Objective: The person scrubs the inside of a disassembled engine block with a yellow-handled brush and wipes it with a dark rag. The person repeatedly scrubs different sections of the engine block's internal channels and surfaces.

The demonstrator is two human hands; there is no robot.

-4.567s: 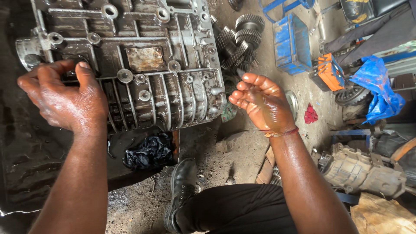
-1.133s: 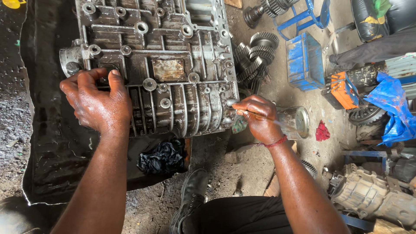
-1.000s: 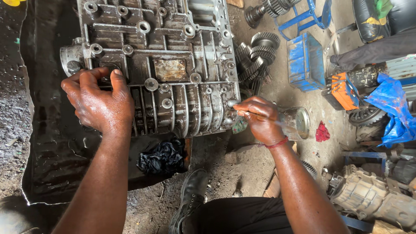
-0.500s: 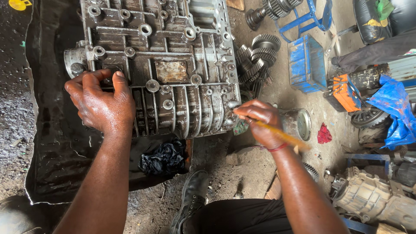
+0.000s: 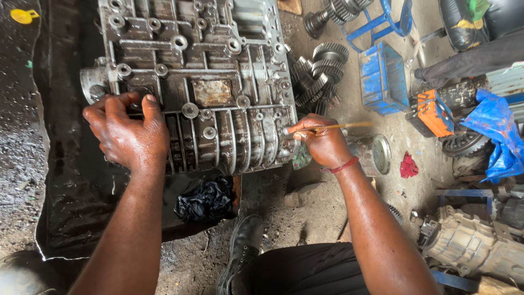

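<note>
Grey ribbed metal gearbox casing (image 5: 207, 82) lies on black sheeting (image 5: 71, 180); my left hand (image 5: 128, 134) presses flat on it, my right hand (image 5: 322, 145) grips a thin yellow stick (image 5: 338, 127) at its edge.

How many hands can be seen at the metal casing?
2: the left hand rests on the grey casing; the right hand holds a thin yellow tool at its right edge.

Oily dirt floor (image 5: 305, 213), black sheet (image 5: 71, 191) under metal gearbox casing (image 5: 218, 82), gears (image 5: 322, 76), black rag (image 5: 204, 199)
</note>
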